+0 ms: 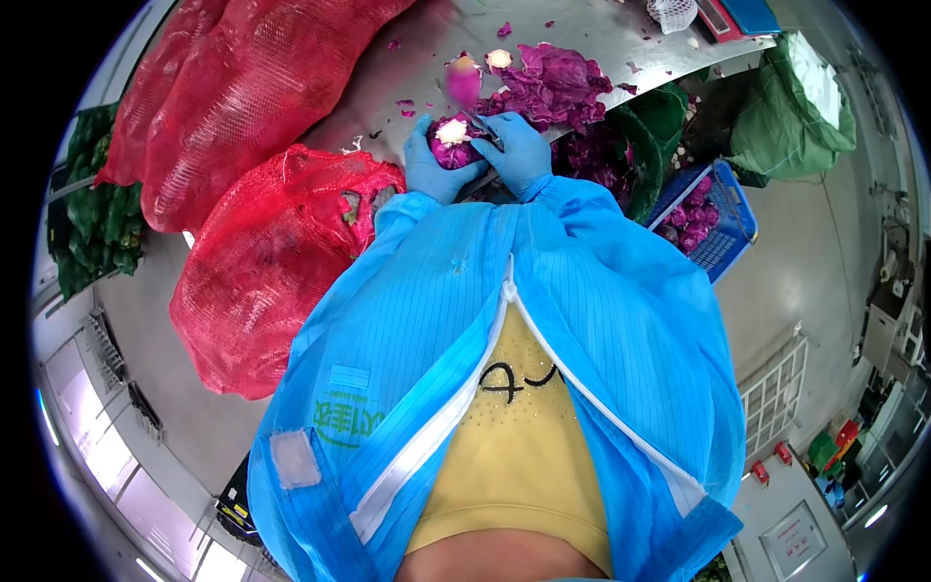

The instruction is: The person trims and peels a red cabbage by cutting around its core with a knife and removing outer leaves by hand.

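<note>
A red cabbage with a white cut stem end facing up sits in my left hand, whose blue-gloved fingers wrap round its side. In my right hand, also gloved in blue, is a knife, its blade close to the cabbage's cut end. Just beyond the cabbage a purple and white piece is smeared by motion. Loose purple leaves lie heaped beyond my right hand, with a pale cut stem piece beside them.
Red mesh sacks cover the table's left side, and another red sack hangs near my left arm. On the right are a green bag-lined container, a blue crate of red cabbages and a green sack. Purple scraps dot the metal table.
</note>
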Demonstrator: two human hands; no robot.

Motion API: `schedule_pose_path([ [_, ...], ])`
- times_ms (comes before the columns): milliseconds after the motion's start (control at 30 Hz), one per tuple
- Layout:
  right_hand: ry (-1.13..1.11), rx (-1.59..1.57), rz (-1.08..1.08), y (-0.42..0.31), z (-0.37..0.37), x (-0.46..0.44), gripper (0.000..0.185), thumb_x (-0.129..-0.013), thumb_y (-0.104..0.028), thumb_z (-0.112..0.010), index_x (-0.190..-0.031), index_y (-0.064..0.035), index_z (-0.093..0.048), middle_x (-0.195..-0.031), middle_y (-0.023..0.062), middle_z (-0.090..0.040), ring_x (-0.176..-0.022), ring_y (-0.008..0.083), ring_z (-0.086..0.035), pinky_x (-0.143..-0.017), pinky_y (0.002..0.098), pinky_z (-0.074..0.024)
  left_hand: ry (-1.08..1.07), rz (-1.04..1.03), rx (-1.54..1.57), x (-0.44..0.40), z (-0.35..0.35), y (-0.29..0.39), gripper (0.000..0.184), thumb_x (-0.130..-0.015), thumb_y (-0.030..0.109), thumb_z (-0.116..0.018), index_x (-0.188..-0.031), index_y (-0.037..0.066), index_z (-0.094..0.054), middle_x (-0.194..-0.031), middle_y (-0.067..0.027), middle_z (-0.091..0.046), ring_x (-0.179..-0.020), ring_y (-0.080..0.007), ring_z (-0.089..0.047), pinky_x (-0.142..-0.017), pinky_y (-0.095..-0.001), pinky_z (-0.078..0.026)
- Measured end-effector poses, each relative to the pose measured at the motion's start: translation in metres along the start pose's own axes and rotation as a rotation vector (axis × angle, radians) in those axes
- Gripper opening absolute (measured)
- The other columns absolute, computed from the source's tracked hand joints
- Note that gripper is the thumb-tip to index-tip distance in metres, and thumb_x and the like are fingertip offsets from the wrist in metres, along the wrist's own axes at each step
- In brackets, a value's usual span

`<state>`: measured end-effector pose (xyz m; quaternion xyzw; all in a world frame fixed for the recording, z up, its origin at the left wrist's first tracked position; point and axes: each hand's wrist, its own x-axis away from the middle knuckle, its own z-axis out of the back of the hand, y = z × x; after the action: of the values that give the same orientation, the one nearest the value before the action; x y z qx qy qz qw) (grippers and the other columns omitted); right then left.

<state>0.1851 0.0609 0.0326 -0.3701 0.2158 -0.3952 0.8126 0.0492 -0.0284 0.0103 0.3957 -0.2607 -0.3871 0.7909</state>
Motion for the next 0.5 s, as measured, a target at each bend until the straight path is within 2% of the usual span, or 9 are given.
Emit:
schedule_pose_path([
  [67,-0.007,0.015,-0.007,-0.002,0.002,-0.001,0.032,-0.079,-0.03,-0.064,-0.106,-0.0129,-0.061,-0.101,0.008,-0.058,-0.087,0.0264,-0.061,-0.072,0.0365,-0.0497,0.054,-0.057,-0.034,0.001,-0.004,-0.001,0.105,-0.05,0.027,-0.086,-0.135,0.004,-0.029,-0.124,-0.0192,-0.042,-0.111,-0.0294,-0.05,-0.094,-0.0379,-0.044],
  [100,-0.006,0.039,-0.018,0.001,0.0,-0.003,0.032,-0.078,-0.031,-0.066,-0.103,-0.0113,-0.061,-0.097,0.0092,-0.059,-0.083,0.0267,-0.061,-0.07,0.0364,-0.0495,0.05,-0.058,-0.033,0.003,-0.002,0.006,0.105,-0.05,0.027,-0.086,-0.135,0.004,-0.029,-0.124,-0.0192,-0.042,-0.111,-0.0294,-0.05,-0.094,-0.0379,-0.044],
  [167,-0.002,0.067,-0.03,0.007,0.0,-0.008,0.032,-0.077,-0.031,-0.067,-0.1,-0.0097,-0.061,-0.093,0.0104,-0.06,-0.079,0.0269,-0.061,-0.068,0.0364,-0.0494,0.008,-0.006,-0.115,0.007,0.004,0.025,0.109,-0.049,0.037,-0.085,-0.135,0.001,-0.028,-0.126,-0.0197,-0.038,-0.117,-0.0323,-0.041,-0.1,-0.0376,-0.038],
  [233,-0.187,-0.299,-0.264,0.008,0.004,-0.013,0.034,-0.073,-0.031,-0.07,-0.093,-0.0062,-0.061,-0.081,0.0116,-0.061,-0.071,0.0237,-0.061,-0.065,0.0354,-0.0488,0.006,-0.022,-0.132,0.008,0.002,0.027,0.109,-0.05,0.037,-0.085,-0.135,0.001,-0.029,-0.126,-0.0198,-0.038,-0.117,-0.0326,-0.042,-0.1,-0.0378,-0.038],
  [267,-0.186,-0.3,-0.265,0.006,0.003,-0.012,0.034,-0.073,-0.031,-0.07,-0.093,-0.0062,-0.061,-0.081,0.0116,-0.061,-0.071,0.0237,-0.061,-0.065,0.0354,-0.0488,0.003,-0.038,-0.151,0.008,0.002,0.026,0.108,-0.05,0.037,-0.085,-0.135,0.001,-0.029,-0.125,-0.02,-0.039,-0.116,-0.0328,-0.043,-0.1,-0.038,-0.038],
  [333,-0.289,-0.789,-0.35,-0.009,0.006,-0.012,0.036,-0.07,-0.032,-0.071,-0.091,-0.0036,-0.061,-0.072,0.0111,-0.061,-0.067,0.0195,-0.061,-0.063,0.0334,-0.0484,0.026,-0.103,-0.152,0.001,0.001,0.016,0.105,-0.051,0.036,-0.085,-0.134,0.003,-0.031,-0.124,-0.0198,-0.042,-0.116,-0.0329,-0.044,-0.099,-0.0389,-0.038],
  [367,-0.17,-0.6,-0.195,-0.017,0.012,-0.015,0.036,-0.07,-0.03,-0.072,-0.091,-0.002,-0.061,-0.076,0.0101,-0.063,-0.068,0.017,-0.06,-0.063,0.031,-0.0483,0.044,-0.161,-0.155,0.001,0.0,0.011,0.103,-0.052,0.035,-0.085,-0.134,0.004,-0.032,-0.124,-0.0197,-0.044,-0.115,-0.033,-0.046,-0.099,-0.0398,-0.039],
  [467,0.12,-0.729,-0.28,-0.004,0.037,-0.037,0.054,-0.069,-0.034,-0.077,-0.104,0.0014,-0.056,-0.087,0.0096,-0.065,-0.074,0.0184,-0.063,-0.07,0.033,-0.0514,0.051,-0.153,-0.02,-0.005,0.0,-0.003,0.105,-0.049,0.03,-0.087,-0.133,0.0,-0.032,-0.124,-0.0202,-0.045,-0.112,-0.0299,-0.05,-0.096,-0.038,-0.042],
  [500,0.192,-0.337,-0.25,0.052,0.019,-0.049,0.058,-0.07,-0.034,-0.077,-0.11,0.0009,-0.054,-0.091,0.0095,-0.066,-0.076,0.0159,-0.063,-0.068,0.0323,-0.0529,0.057,-0.183,0.004,-0.006,0.0,-0.007,0.104,-0.049,0.028,-0.087,-0.132,-0.002,-0.032,-0.124,-0.0202,-0.045,-0.111,-0.0294,-0.051,-0.094,-0.0371,-0.044],
])
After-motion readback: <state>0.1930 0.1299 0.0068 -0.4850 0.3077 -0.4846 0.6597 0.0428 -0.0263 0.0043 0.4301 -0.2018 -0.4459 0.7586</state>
